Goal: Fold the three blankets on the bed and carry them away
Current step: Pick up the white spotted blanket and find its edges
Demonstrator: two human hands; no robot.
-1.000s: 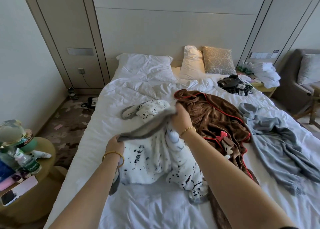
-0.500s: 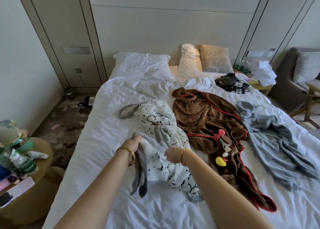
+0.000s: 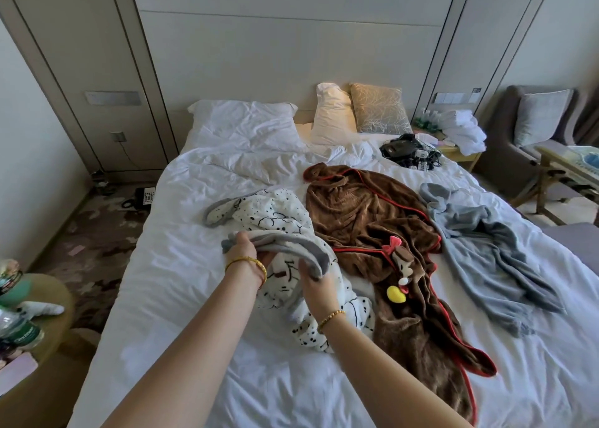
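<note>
Three blankets lie side by side on the bed (image 3: 168,298): brown blanket (image 3: 366,213), grey blanket (image 3: 479,249), and nearest, spotted blanket (image 3: 282,213), its grey edge pinched between left hand (image 3: 243,255) and right hand (image 3: 319,286).

Three blankets on the bed (image 3: 181,265): spotted blanket (image 3: 278,213) left, hooded blanket (image 3: 363,213) right beside it in the middle, fringed blanket (image 3: 479,242) far right. Pillows (image 3: 246,119) sit at the far end, phone (image 3: 144,196) on the floor left.
</note>
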